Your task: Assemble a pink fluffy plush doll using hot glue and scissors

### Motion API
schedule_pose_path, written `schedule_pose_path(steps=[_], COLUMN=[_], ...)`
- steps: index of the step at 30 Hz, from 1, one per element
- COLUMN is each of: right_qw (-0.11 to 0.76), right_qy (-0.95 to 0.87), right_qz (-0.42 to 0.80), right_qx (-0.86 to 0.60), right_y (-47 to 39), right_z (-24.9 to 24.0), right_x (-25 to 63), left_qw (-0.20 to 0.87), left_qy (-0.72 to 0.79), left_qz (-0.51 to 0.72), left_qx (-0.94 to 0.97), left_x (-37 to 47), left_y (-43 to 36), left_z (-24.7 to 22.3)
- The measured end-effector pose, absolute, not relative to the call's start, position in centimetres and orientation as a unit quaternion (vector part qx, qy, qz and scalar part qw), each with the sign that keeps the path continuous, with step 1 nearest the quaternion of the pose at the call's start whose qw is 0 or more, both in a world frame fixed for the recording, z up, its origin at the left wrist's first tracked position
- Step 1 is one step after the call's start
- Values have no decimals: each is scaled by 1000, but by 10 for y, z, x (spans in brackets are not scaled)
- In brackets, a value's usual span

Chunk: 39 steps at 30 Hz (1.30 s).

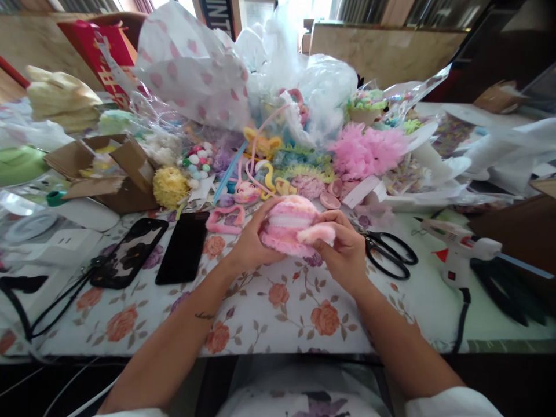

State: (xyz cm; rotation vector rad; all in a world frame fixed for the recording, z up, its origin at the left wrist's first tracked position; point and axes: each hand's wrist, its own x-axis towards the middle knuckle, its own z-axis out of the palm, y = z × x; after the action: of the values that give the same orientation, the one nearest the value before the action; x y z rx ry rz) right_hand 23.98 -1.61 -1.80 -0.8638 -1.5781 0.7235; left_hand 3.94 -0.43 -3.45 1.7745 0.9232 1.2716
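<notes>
Between my hands, above the flowered tablecloth (269, 324), is a round, fluffy pink piece (289, 240) with a white band across its middle. My left hand (256, 240) is wrapped round its left side. A short, pale pink fuzzy strip (319, 233) is pinched between the fingers and thumb of my right hand (343, 249), against the piece's right side; whether the two are joined I cannot tell. A bent pink fuzzy loop (226, 220) lies just left of my left hand. Black-handled scissors (393, 255) rest to the right of my right hand.
Two phones, one dark (182, 249) and one in a patterned case (130, 252), lie at left. A glue gun (460, 249) with a blue-tinted stick is at right. Behind are an open cardboard box (117, 191), a yellow pompom (171, 186), pink fluff (367, 149) and plastic bags (191, 69).
</notes>
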Motion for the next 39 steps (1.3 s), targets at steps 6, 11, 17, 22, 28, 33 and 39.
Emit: schedule_pose_path(steps=[6,11,17,22,28,33,39], right_qw=[572,580,618,573,586,586,589], right_qy=[-524,-506,-548,-660,-650,-634,-518], right_qz=[517,529,466,352,346,357,499], right_qx=[-362,-356,-318,-335,-339,-358,-369], right_y=[-8,-9,-11,-16,-14,-12,-11], right_z=[-21,-26,-22,-13,-14,-15,-18], right_x=[241,240,242,239,234,232,230], left_qw=[439,456,495,490,479,487,513], left_qy=[373,345,317,323,333,332,350], left_qz=[483,496,498,501,492,490,470], left_qx=[659,654,638,636,646,642,628], left_x=[37,40,40,39,37,37,39], left_y=[-2,0,3,3,3,1,0], left_z=[-38,-40,-45,-46,-45,-43,-41])
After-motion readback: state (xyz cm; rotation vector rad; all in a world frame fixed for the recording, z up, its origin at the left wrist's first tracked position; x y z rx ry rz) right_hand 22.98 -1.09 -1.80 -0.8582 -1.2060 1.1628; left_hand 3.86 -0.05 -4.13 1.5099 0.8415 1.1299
